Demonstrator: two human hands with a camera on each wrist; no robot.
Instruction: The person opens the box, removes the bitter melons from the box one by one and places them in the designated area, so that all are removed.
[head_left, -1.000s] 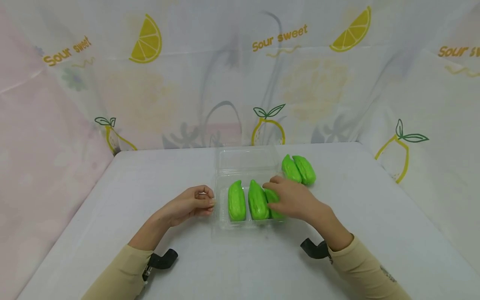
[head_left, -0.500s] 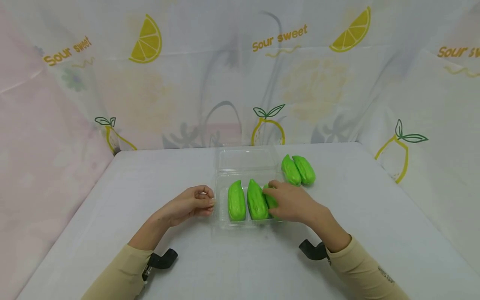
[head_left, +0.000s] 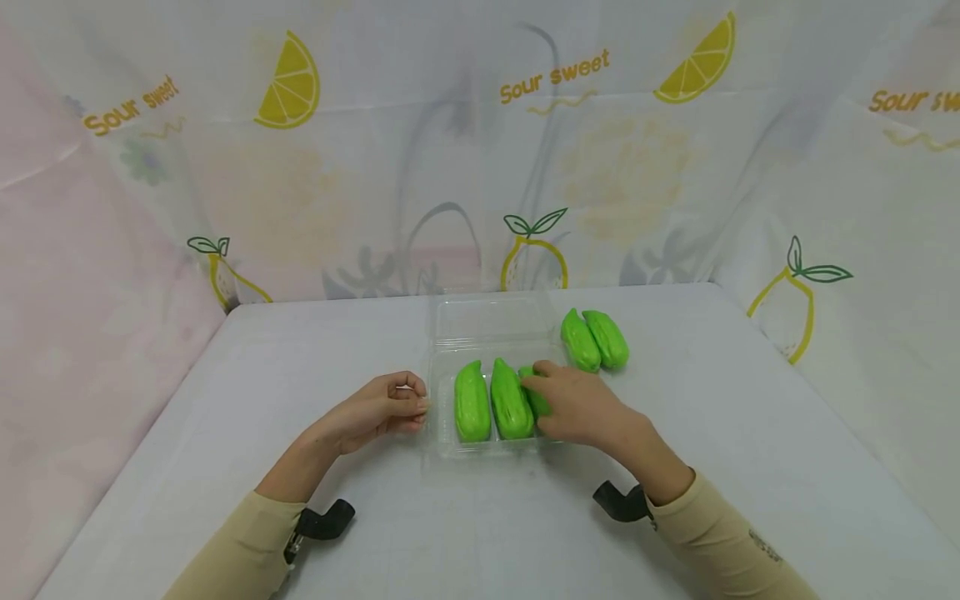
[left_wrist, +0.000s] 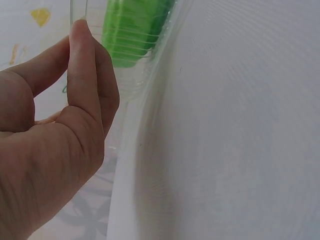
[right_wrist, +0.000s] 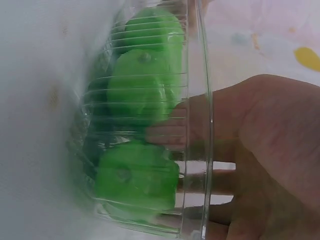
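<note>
A clear plastic clamshell box [head_left: 442,450] stands on the white table with its lid [head_left: 495,318] folded back. Three bright green, gourd-like pieces with pointed tips sit in it: a left gourd [head_left: 472,404], a middle gourd [head_left: 512,402] and a right gourd [right_wrist: 137,175]. My left hand [head_left: 378,410] pinches the box's left rim between thumb and fingertips. Over the box's right side, my right hand [head_left: 581,406] grips the right gourd, its thumb reaching between that one and the middle one. The hand hides much of the right gourd in the head view.
Two more green gourds [head_left: 595,340] lie side by side on the table, behind the right hand and right of the lid. A printed cloth [head_left: 360,167] hangs along the back and sides. Black mounts [head_left: 326,518] project from both sleeves.
The right hand has shifted slightly left with the right gourd, and the middle gourd has moved left toward the left one. The left hand stays at the rim.
</note>
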